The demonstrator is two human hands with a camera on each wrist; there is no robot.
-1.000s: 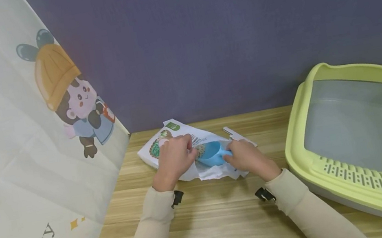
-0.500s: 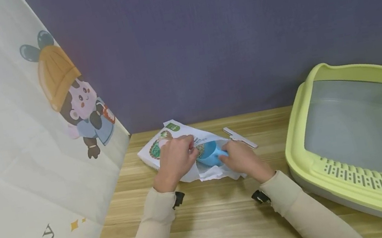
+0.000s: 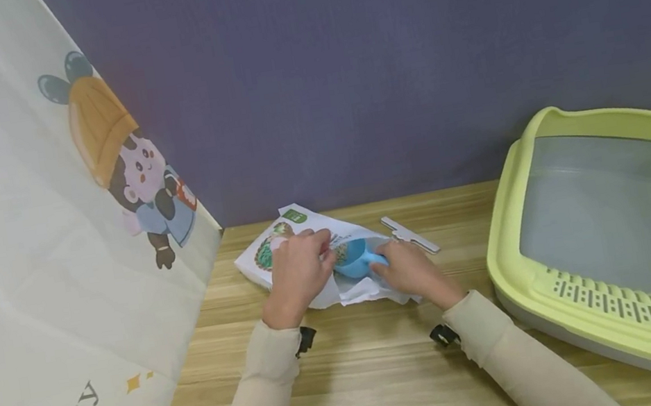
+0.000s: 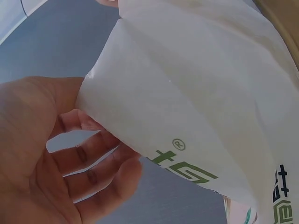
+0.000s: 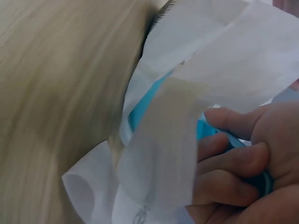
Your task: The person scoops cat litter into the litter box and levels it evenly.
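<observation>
A white printed bag (image 3: 316, 222) lies on its side on the wooden table, its mouth facing right. My left hand (image 3: 301, 273) pinches the upper edge of that mouth between thumb and fingers; the left wrist view shows the hand (image 4: 60, 154) at the lifted bag edge (image 4: 154, 102). Inside the mouth is a blue scoop (image 3: 355, 262), with tan pellets (image 3: 341, 254) at its front. My right hand (image 3: 414, 270) grips the scoop's handle. In the right wrist view, a bag flap (image 5: 159, 154) hides much of the scoop, while fingers of the right hand (image 5: 247, 172) curl round the handle.
A white sealing clip (image 3: 409, 235) lies on the wooden table (image 3: 364, 379) behind my right hand. To the right stands a large litter box (image 3: 506, 225) with a yellow-green rim and grey basin. A dark wall (image 3: 344, 74) backs the table; a printed curtain (image 3: 9, 243) hangs left.
My right hand has moved slightly left with the scoop, which sits deeper in the bag mouth. The left hand keeps its hold on the bag edge, nearly in place.
</observation>
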